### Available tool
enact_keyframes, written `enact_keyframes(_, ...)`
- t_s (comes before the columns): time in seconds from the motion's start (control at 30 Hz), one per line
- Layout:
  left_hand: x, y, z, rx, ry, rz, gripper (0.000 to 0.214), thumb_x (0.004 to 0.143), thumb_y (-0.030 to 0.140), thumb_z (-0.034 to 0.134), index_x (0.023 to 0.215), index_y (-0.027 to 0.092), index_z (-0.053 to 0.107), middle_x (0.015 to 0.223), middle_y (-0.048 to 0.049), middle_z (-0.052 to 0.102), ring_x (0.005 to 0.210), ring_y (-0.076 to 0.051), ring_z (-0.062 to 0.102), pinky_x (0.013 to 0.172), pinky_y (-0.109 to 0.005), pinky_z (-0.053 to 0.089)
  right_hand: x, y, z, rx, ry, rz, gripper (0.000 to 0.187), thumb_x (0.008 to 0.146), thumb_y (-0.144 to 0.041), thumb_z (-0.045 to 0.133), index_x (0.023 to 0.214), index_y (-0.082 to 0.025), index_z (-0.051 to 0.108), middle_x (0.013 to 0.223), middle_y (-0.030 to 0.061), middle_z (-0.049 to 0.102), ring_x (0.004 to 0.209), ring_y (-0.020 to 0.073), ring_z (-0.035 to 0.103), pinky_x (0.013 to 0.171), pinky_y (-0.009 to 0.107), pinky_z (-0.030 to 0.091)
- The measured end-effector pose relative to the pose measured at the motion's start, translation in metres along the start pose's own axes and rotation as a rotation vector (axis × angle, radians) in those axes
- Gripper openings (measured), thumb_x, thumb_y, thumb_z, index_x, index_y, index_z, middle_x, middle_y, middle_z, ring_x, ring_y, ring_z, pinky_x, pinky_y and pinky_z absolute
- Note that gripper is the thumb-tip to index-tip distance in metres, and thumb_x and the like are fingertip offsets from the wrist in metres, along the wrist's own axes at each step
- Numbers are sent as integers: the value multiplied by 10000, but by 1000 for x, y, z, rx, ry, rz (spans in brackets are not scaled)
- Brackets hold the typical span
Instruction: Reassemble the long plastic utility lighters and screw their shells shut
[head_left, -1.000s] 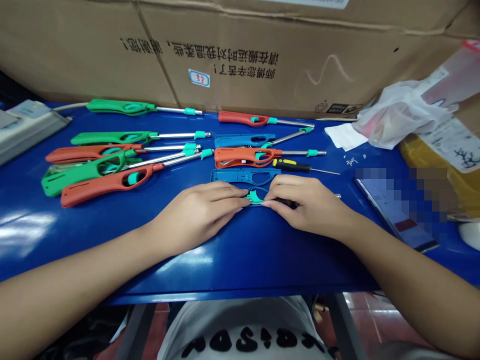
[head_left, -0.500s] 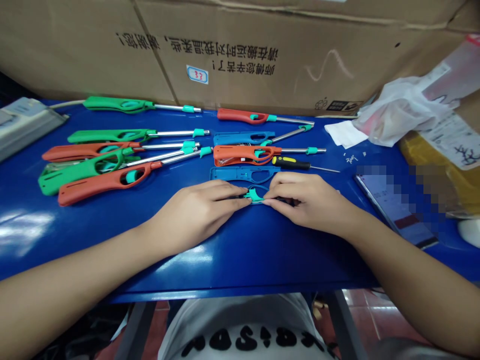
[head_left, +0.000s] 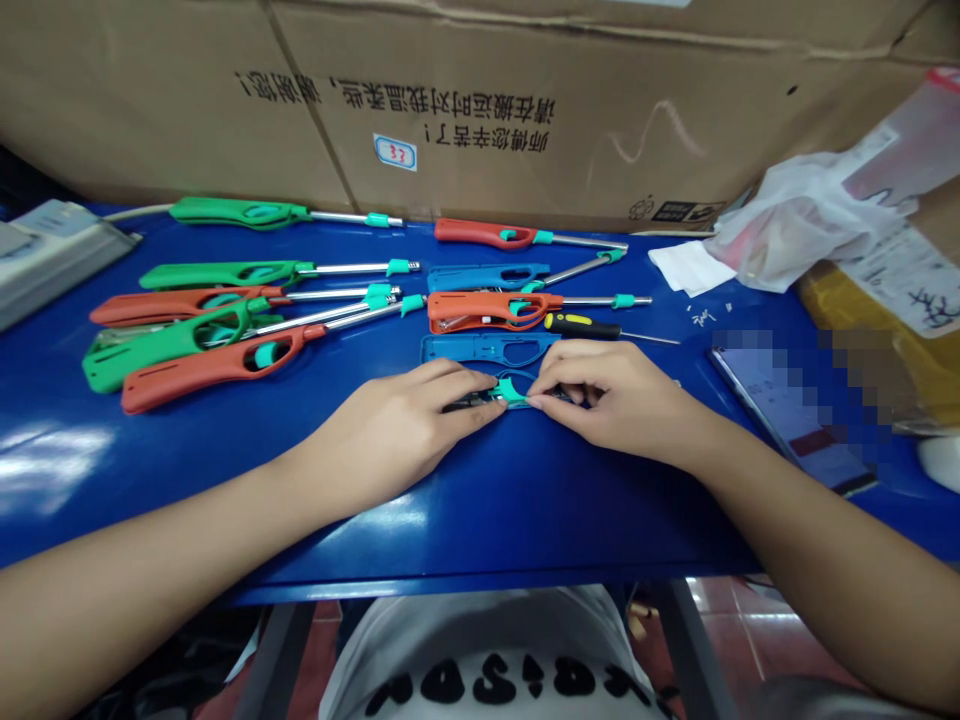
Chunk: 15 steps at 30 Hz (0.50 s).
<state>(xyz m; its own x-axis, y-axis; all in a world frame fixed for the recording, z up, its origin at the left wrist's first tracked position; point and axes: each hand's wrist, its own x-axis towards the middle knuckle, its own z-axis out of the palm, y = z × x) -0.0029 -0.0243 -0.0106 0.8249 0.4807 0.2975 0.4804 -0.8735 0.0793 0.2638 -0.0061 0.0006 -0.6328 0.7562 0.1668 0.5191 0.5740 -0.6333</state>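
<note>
The left hand (head_left: pixel 401 425) has spread thumb and forefinger wider, baring a dark part (head_left: pixel 471 401), whether clamped unclear, beside a teal trigger (head_left: pixel 511 391) at centre frame; the right hand (head_left: pixel 619 395), grip together, pinches its right end. Beyond lies a blue casing half (head_left: pixel 476 349).

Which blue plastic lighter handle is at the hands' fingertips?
The frontmost blue handle, with a curved teal plastic trigger showing between left hand and right hand; the other two lie farther back, toward the brown cardboard box.

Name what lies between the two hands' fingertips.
In the head view, a turquoise piece and part of a blue casing lie between the left hand and the right hand.
</note>
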Motion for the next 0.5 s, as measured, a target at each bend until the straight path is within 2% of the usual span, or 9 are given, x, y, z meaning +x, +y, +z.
enact_keyframes(0.13,-2,0,1,52,-3,14,374,1017,138,485,1347,183,656,1322,-111,680,1159,-279,655,840,-398,652,0,0,-2,38,-12,30,110,892,-143,658,898,-170,764,866,20,690,633,83,527,569,237,410)
enact_keyframes(0.33,-5,-2,4,68,-5,12,421,1020,141,464,1398,247,616,1359,-84,663,1196,-266,637,805,-355,644,1,0,-3,75,-3,60,99,877,-130,669,882,-163,763,846,17,678,629,83,522,559,242,403)
enact_keyframes(0.5,-4,-1,5,92,-2,13,412,1022,145,459,1381,247,633,1353,-83,664,1185,-264,638,769,-328,637,0,0,-6,89,-46,82,157,884,-123,635,937,-174,774,865,18,666,645,89,536,563,243,413)
